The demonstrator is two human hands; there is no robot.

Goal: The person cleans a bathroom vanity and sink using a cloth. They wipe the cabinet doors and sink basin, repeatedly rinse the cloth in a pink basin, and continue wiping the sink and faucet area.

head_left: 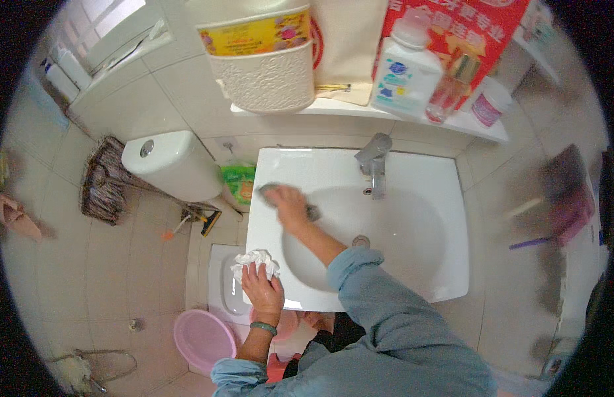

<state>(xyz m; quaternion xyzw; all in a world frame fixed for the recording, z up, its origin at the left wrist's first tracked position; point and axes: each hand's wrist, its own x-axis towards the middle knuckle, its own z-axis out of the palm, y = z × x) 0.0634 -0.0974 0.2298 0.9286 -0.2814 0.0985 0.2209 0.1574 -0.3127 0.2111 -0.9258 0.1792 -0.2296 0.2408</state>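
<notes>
A white washbasin (426,264) fills the middle of the head view, with a grey tap (375,162) at its back. My right hand (288,204) presses a grey scrubbing pad (270,190) on the basin's left rim, close to the bowl's edge; the hand is blurred. My left hand (262,287) rests on the basin's front left corner, holding a crumpled white cloth (254,259). A green bangle (263,327) is on that wrist. Both sleeves are blue denim.
A white shelf (360,109) above the basin carries a white basket (267,79), a white bottle (403,76), a small clear bottle (449,89) and a jar (487,106). A toilet cistern (169,162) stands to the left. A pink basin (202,339) sits on the floor.
</notes>
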